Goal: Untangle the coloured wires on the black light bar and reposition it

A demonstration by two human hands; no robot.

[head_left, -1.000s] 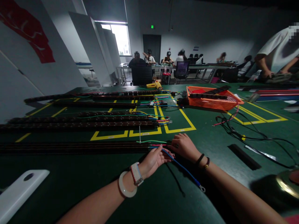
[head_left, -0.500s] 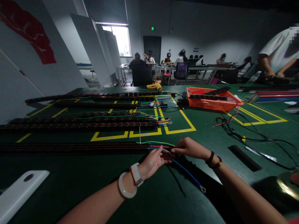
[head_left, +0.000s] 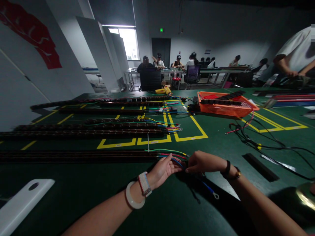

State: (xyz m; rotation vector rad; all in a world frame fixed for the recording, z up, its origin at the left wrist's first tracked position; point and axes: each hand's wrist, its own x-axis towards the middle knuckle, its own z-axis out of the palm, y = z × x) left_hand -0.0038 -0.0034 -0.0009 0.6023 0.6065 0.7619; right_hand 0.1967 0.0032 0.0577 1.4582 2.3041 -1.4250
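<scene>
My left hand (head_left: 165, 171), palm up with a watch and a white bangle at its wrist, has its thumb over the blue wire (head_left: 208, 187) and its fingers under the wires. The blue wire ends in a ring terminal to the right. My right hand (head_left: 200, 163) is closed at the wires beside the left fingertips; what it pinches is hidden. Red wires (head_left: 172, 155) and a green wire (head_left: 169, 150) come out of the long dark strips (head_left: 81, 156) on the green table. A white tie (head_left: 148, 142) stands up from the strips.
More dark strips (head_left: 86, 132) with coloured wires lie further back. An orange basket (head_left: 226, 109) and a yellow heat gun (head_left: 165, 90) are behind. Black cables (head_left: 265, 141) and a black piece (head_left: 260, 167) lie right, a white handle (head_left: 27, 200) left. A person stands at the far right.
My right hand has moved slightly right and down along the wires, and the green wire's end now shows. My left hand has stayed nearly in place.
</scene>
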